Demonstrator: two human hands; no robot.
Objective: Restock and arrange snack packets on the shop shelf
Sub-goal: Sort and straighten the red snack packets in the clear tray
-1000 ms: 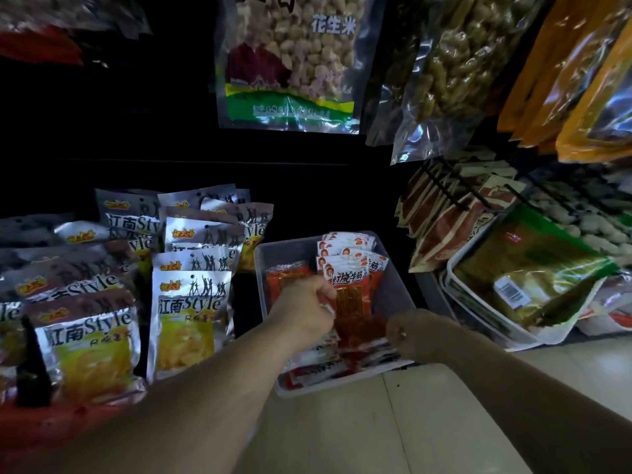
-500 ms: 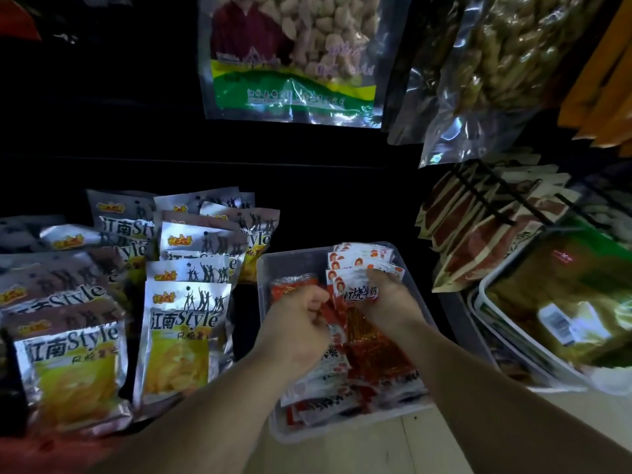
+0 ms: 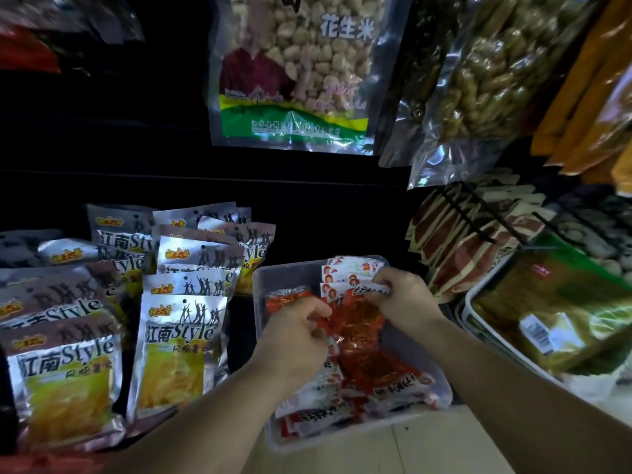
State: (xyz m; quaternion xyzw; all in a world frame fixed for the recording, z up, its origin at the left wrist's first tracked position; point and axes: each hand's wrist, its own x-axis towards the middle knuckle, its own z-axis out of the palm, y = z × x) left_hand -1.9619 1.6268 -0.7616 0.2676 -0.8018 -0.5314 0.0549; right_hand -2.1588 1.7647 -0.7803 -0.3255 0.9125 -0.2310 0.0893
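Observation:
A clear plastic tray on the shelf edge holds several small red-and-white snack packets. More of them stand upright at the tray's back. My left hand is over the tray's left side, its fingers curled and pinching the edge of a red packet. My right hand pinches the white top of the same upright packet from the right.
Silver and yellow "Style" snack bags stand in rows at the left. A peanut bag and other clear bags hang above. Brown packets on hooks and a white basket with a green bag sit to the right.
My right hand has come from the tray's front right corner up to the upright packets and taken hold of one. My left hand stayed on the packets.

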